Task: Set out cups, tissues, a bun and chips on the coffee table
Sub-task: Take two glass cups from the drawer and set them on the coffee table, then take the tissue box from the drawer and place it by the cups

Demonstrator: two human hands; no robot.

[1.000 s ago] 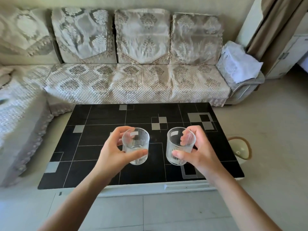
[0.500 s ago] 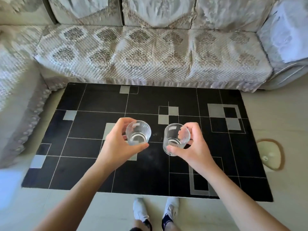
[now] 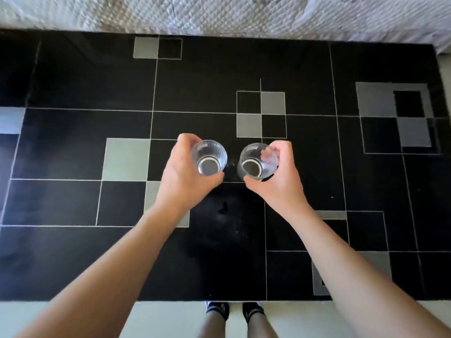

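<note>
Left hand (image 3: 188,176) grips 1 clear glass cup (image 3: 209,157), right hand (image 3: 277,178) grips another cup (image 3: 257,162), side by side above the black desk (image 3: 73,81).

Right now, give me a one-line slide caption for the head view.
Left hand and right hand each hold a clear glass cup over the black coffee table.

Two clear ribbed glass cups (image 3: 209,157), glossy black coffee table (image 3: 73,89), quilted cloth sofa cover (image 3: 195,15)
</note>
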